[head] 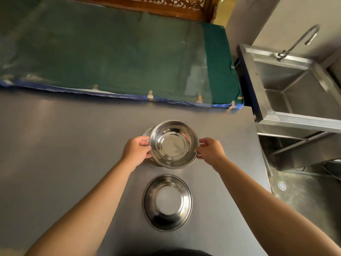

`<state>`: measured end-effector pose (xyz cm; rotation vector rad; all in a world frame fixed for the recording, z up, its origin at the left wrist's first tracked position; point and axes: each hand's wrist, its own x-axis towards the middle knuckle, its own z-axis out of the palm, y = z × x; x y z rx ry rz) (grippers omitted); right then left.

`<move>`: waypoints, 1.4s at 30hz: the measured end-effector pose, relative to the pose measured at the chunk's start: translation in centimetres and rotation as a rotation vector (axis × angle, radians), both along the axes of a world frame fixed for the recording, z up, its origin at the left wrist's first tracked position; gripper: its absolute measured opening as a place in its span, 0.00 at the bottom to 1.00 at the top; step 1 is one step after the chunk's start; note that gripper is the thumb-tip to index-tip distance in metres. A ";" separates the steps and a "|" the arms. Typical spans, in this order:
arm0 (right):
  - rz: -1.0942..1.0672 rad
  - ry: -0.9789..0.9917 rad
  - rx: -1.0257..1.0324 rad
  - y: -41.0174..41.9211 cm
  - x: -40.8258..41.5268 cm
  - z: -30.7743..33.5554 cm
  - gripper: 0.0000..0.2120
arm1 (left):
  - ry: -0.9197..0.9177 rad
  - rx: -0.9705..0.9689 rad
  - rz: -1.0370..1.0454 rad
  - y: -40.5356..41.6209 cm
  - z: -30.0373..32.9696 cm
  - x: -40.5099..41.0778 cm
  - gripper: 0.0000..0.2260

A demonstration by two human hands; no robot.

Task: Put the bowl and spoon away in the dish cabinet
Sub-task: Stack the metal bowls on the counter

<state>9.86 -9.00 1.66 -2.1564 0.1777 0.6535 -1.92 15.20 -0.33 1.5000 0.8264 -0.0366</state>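
I hold a shiny steel bowl [174, 144] by its rim, a little above the grey metal table [73, 145]. My left hand [136, 150] grips the bowl's left edge and my right hand [210, 150] grips its right edge. Under it, partly hidden, another steel bowl [147, 131] shows at the left. A third steel bowl [167, 202] rests on the table nearer to me. No spoon is in view.
A green cloth-covered surface with blue edging [120, 58] borders the table's far side. At the right stands a steel sink [295, 85] with a curved tap [299, 41]. The floor with a drain [282, 186] lies beyond the table's right edge.
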 end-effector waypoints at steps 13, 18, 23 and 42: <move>0.106 -0.051 -0.179 4.8 0.4 -2.2 0.06 | 0.090 0.007 0.039 3.6 -3.4 0.3 0.20; 0.056 0.023 -0.134 4.7 0.7 -3.3 0.13 | 0.113 -0.012 0.041 3.3 -4.2 0.5 0.18; 0.033 0.011 -0.115 3.9 0.5 -3.8 0.15 | 0.126 0.064 0.014 2.4 -4.3 0.4 0.19; -0.053 0.179 -0.084 -3.0 -2.8 -4.1 0.17 | 0.296 0.140 -0.140 -0.2 -4.6 -2.4 0.26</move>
